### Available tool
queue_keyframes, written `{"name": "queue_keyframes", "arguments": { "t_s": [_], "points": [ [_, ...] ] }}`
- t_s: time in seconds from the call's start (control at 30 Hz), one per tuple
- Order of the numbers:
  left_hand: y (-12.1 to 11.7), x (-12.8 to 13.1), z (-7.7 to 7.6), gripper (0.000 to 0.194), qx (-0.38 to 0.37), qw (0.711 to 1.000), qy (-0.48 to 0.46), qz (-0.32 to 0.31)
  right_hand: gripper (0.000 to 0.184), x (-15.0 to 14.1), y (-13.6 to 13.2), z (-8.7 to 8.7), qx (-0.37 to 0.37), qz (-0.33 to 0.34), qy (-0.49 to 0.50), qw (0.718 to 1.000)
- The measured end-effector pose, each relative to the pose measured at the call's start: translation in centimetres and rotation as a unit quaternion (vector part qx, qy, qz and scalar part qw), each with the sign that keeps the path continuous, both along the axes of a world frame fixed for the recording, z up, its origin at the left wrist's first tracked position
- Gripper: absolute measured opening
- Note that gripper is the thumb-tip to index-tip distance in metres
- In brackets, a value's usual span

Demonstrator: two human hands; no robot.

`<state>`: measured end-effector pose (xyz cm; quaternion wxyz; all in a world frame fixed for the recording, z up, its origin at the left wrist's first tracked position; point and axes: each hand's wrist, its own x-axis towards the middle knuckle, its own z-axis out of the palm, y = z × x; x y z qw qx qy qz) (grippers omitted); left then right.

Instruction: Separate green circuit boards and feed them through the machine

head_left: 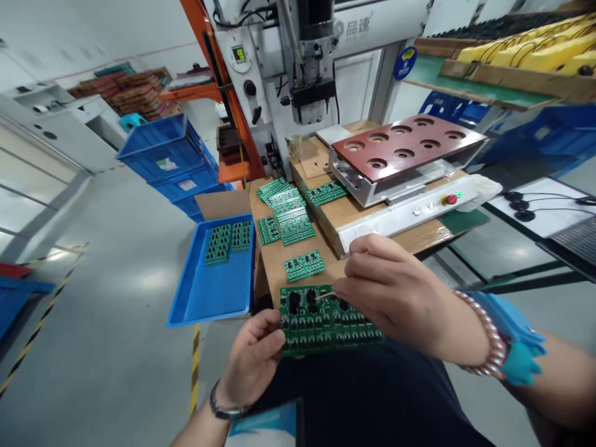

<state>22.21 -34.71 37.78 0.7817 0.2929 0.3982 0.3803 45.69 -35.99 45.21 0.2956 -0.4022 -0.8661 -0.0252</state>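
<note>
My left hand (254, 357) grips the left edge of a green circuit board panel (326, 323) held over my lap. My right hand (388, 288) is closed in a pinch on a thin pale stick (325, 295), its tip touching the board's top near two black round parts (294, 302). A small green board (304, 265) lies on the cardboard just beyond. More green boards (286, 211) are stacked further back.
A blue tray (205, 298) with a few green boards sits at left. Behind stands a machine with a red perforated plate (405, 149) and a red button (449, 199). Blue crates (162, 152) are stacked at back left.
</note>
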Motion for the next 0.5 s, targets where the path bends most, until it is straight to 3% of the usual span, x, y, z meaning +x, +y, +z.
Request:
{"name": "queue_keyframes", "arguments": {
  "t_s": [0.5],
  "points": [
    [0.15,0.14,0.24,0.019,0.034,0.999,-0.009,-0.028,0.02,0.03,-0.6,-0.63,0.019,-0.005,0.003,1.0]
  ]
}}
